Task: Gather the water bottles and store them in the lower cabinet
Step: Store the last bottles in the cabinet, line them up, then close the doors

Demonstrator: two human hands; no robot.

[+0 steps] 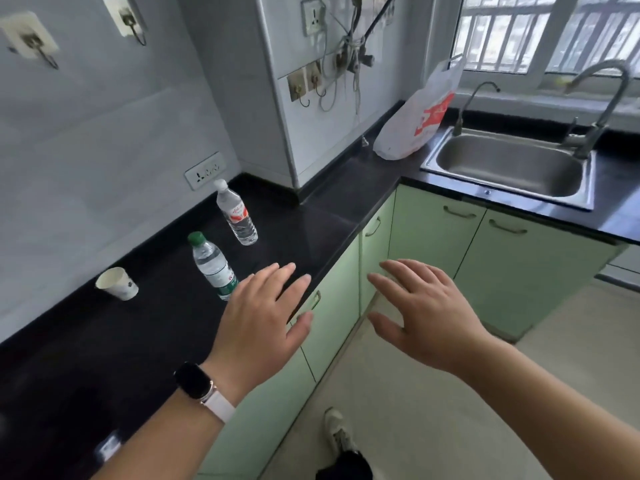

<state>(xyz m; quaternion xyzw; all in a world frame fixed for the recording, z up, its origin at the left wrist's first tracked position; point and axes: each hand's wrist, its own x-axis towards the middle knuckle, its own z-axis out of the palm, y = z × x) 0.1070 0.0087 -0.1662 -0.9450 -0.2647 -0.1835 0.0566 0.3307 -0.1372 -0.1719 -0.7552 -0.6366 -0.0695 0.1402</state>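
Both my hands, left hand [266, 313] and right hand [422, 313], are spread open and empty; the green-cap bottle [214, 266] and white-cap bottle [236, 212] stand on the worktop [121, 341], probably light, slippery; I would grip mid-body

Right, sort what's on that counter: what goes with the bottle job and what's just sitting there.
For the job:
green-capped bottle
white-capped bottle
lower cabinet doors, all closed

Just sitting there:
paper cup
plastic bag
sink
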